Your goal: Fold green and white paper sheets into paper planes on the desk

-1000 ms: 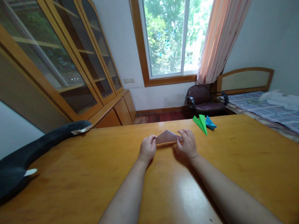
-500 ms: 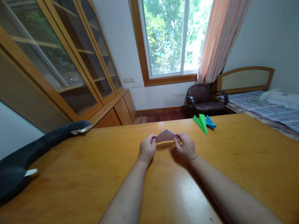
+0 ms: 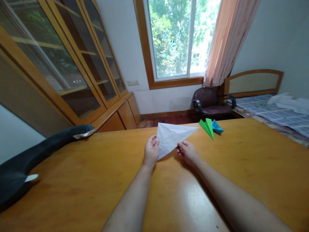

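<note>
Creased white triangular paper sheet (image 3: 172,138) is lifting off the glossy wooden table (image 3: 72,180), both hands pinching it: left hand (image 3: 151,152) gripping its left edge, right hand (image 3: 188,152) holding its lower edge.

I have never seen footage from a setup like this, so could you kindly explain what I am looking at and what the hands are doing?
There is no machine here: a camera worn on a person's head looks forward and down at their own two bare hands. The left hand and right hand together hold a white, creased sheet of paper, lifted off a wooden table. Farther along the table lie a green paper plane and a blue folded paper. A dark plush toy rests on the table's left edge.
</note>
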Demonstrator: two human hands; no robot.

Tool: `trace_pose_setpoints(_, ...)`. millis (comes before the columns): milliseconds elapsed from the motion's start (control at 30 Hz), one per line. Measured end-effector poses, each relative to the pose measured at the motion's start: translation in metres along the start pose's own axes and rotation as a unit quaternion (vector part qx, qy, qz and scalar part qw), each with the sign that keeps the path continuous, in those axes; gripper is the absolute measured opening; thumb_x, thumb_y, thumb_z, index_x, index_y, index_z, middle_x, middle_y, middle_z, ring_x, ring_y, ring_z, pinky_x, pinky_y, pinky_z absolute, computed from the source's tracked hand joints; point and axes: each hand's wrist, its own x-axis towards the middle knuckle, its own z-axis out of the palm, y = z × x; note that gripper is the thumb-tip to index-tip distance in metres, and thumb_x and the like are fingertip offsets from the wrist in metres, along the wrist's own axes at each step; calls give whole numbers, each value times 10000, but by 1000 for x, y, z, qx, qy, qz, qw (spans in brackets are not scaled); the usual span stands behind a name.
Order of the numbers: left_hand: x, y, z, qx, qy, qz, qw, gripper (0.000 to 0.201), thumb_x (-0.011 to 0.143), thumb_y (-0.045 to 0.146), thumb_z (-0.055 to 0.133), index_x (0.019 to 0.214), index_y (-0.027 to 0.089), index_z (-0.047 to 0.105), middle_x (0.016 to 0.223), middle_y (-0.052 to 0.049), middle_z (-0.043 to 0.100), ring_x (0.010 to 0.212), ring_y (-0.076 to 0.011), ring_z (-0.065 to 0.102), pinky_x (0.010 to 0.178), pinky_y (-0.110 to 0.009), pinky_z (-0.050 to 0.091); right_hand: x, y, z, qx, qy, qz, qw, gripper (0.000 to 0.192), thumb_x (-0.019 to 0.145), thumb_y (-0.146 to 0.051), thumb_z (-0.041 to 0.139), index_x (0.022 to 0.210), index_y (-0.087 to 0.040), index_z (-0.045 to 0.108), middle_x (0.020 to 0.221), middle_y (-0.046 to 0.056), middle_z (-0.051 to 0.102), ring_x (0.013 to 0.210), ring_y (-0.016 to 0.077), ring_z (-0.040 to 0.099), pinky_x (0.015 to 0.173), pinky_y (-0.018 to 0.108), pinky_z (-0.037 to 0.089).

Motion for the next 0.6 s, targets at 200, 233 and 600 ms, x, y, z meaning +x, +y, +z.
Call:
trace_pose_setpoints(200,1,-2,0,-25,-25,21,999,525,720,362,737,1153,183,500,1001,-89,701,877,-187,675,787,-293,522,-1,-1,-2,5,-22,9,1000,404,662,-563,701,703,-215,498,513,-25,593,411,91,440,414,218,300)
trace_pose_setpoints(233,2,-1,-1,-26,-24,32,999,554,722,351,739,1189,191,487,1059,-100,687,928,-192,668,818,-301,518,-1,-1,-2,0,-28,11,1000,393,667,-557,698,712,-215,508,519,-24,597,419,98,460,416,219,316)
trace_pose_setpoints(600,11,6,-16,-31,1,60,998,475,737,301,732,1139,214,495,1069,-79,630,989,-180,642,879,-320,508,-3,-2,-2,13,-69,12,997,353,702,-523,697,750,-200,565,553,-24,606,458,103,512,417,209,353)
